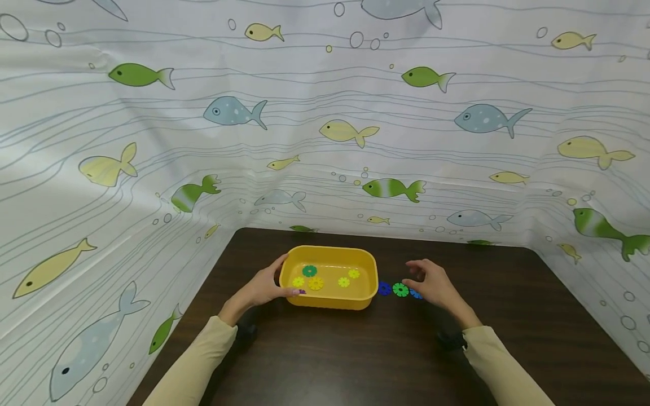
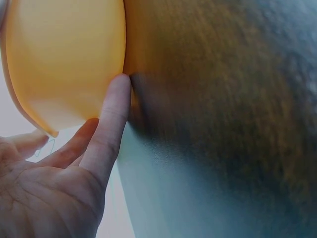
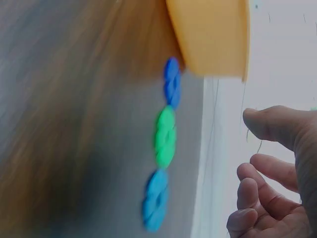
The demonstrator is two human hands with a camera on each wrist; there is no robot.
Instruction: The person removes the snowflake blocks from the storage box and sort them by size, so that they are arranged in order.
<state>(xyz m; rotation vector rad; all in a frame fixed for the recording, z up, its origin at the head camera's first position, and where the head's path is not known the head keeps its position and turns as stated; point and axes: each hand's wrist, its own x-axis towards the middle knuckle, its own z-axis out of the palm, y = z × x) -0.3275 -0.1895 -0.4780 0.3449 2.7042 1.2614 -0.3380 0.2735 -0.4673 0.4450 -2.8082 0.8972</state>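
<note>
A yellow plastic basin (image 1: 330, 303) stands on the dark table, and my left hand (image 1: 266, 285) holds its left end. The thumb lies along the near rim while the other fingers reach the outer wall, as the left wrist view shows. Inside lie several notched flower-shaped discs, among them a dark green disc (image 1: 309, 271), a yellow disc (image 1: 316, 283) and a partly covered purple disc (image 1: 302, 291). Right of the basin, a dark blue disc (image 3: 172, 83), a green disc (image 3: 165, 137) and a lighter blue disc (image 3: 156, 200) form a row. Above them hovers my right hand (image 1: 431, 285), fingers loosely bent, holding nothing.
The dark brown table (image 1: 335, 355) extends around the basin on every side. A white fish-print sheet (image 1: 325, 152) rises behind the table and along both sides. Dark bands show near both wrists.
</note>
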